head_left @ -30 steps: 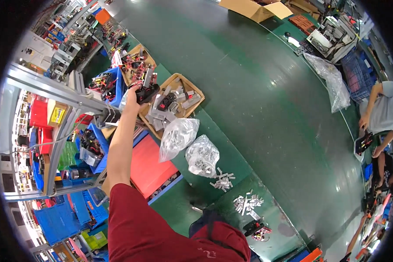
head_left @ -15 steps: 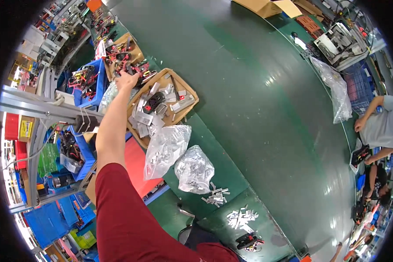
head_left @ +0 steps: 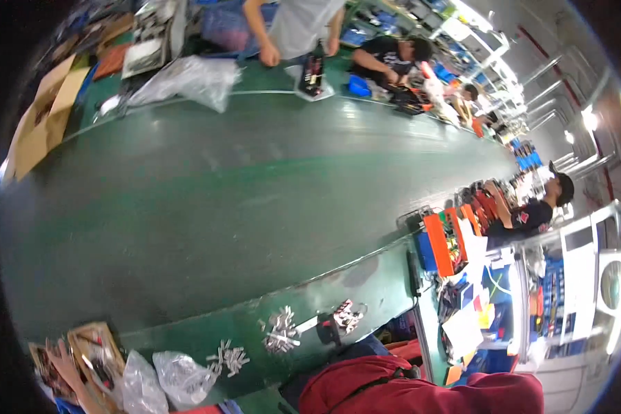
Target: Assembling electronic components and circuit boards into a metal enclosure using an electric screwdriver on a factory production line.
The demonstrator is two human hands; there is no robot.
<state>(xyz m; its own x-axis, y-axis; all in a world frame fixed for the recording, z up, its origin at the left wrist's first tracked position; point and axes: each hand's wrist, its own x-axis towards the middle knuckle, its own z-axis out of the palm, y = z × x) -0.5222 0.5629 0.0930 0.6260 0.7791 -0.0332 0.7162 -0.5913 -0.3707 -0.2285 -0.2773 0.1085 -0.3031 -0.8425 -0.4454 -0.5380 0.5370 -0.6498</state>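
At the far lower left, my left hand (head_left: 61, 355) reaches over a box of dark and red parts (head_left: 41, 355). Its fingers are small and smeared, so any grip is unclear. Right of my forearm is a cardboard tray (head_left: 121, 363) holding pale pieces and a black item. Two clear plastic bags (head_left: 143, 388) (head_left: 183, 378) lie beside the tray. Small silvery metal pieces form one loose pile (head_left: 229, 359) and another (head_left: 281, 332). A black part with red-and-white pieces (head_left: 331, 329) lies to their right. My right hand is out of view; a red sleeve (head_left: 421, 390) shows below.
The wide green belt (head_left: 255, 200) runs across the middle. Co-workers sit beyond it, one with a black item in a clear bag (head_left: 312, 79). Orange bins (head_left: 440, 245) and another worker (head_left: 531, 214) are to the right. An open cardboard carton (head_left: 45, 127) stands far left.
The view has swung to the right, so my left arm and the boxes now sit at the lower left edge. The far workers and right-hand bins have come into fuller view.
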